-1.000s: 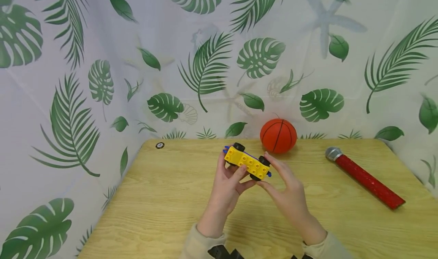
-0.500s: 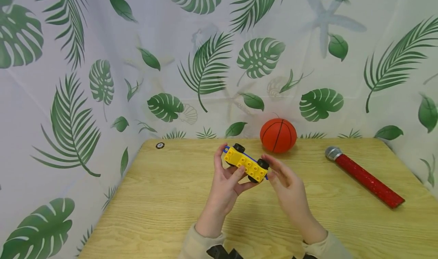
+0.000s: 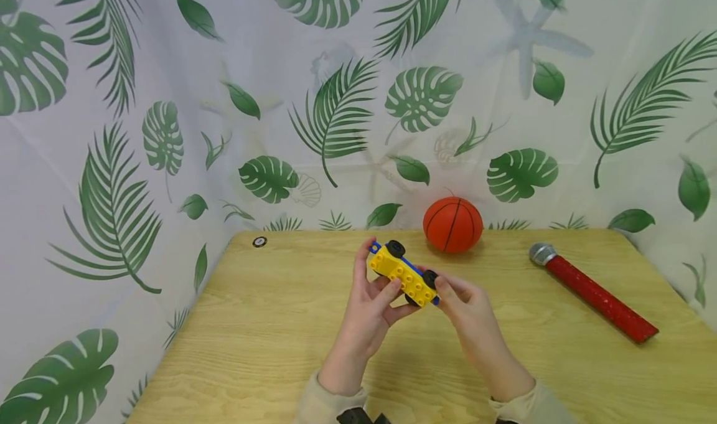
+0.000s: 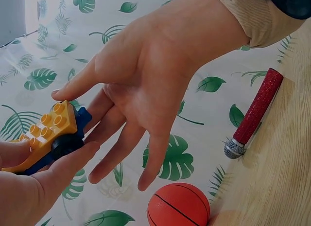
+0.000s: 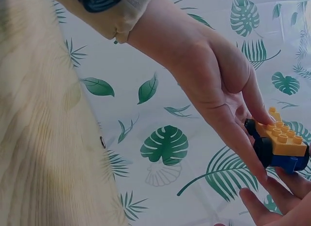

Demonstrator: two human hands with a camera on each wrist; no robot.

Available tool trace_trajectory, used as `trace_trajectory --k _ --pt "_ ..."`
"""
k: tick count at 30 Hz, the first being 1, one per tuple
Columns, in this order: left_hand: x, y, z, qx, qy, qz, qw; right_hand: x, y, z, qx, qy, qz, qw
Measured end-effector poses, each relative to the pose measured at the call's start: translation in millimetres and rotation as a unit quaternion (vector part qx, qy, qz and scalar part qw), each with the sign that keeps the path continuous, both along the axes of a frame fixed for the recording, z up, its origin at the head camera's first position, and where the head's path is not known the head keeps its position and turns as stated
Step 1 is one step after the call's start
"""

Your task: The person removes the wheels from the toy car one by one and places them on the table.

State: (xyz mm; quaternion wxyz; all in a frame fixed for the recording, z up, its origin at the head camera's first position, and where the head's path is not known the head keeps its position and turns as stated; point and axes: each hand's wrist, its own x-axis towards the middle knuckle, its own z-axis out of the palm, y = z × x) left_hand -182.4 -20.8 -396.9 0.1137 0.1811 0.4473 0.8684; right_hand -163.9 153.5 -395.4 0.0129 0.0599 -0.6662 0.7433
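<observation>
The left hand (image 3: 365, 309) grips a yellow-and-blue toy car (image 3: 403, 272) above the bench (image 3: 269, 330), while the right hand (image 3: 473, 309) pinches its nearer end. Beyond the hands sits an orange-red ball (image 3: 452, 225); right of the right hand lies a red microphone (image 3: 596, 293).

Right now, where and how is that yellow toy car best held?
Probably by the middle of the toy car, from the near left, as the left hand does, its thumb on the studded yellow face: the black wheels toward both ends might turn.
</observation>
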Motion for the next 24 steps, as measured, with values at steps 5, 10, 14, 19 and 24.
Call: trace_trajectory --k 5,10,14,19,24 --pt "0.2 0.3 -2.7 0.003 -0.005 -0.002 1.0000 0.6 -2.3 -0.3 -0.007 -0.009 0.002 0.9999" --pt "-1.7 0.4 -5.4 0.006 -0.011 -0.005 0.9999 -0.3 -5.3 0.8 -0.031 -0.024 -0.006 0.9992" --pt "-4.7 2.0 -7.0 -0.012 -0.006 0.005 0.9999 -2.8 -5.6 1.6 -0.066 -0.044 -0.005 0.9968" --pt "-2.9 6.1 -10.8 -0.040 -0.030 0.040 0.9980 -3.4 -5.9 -1.1 -0.099 -0.095 -0.002 0.9905" --pt "-2.0 9.6 -10.5 -0.057 -0.035 0.073 0.9951 -5.7 -6.4 -1.4 -0.109 -0.112 0.010 0.9877"
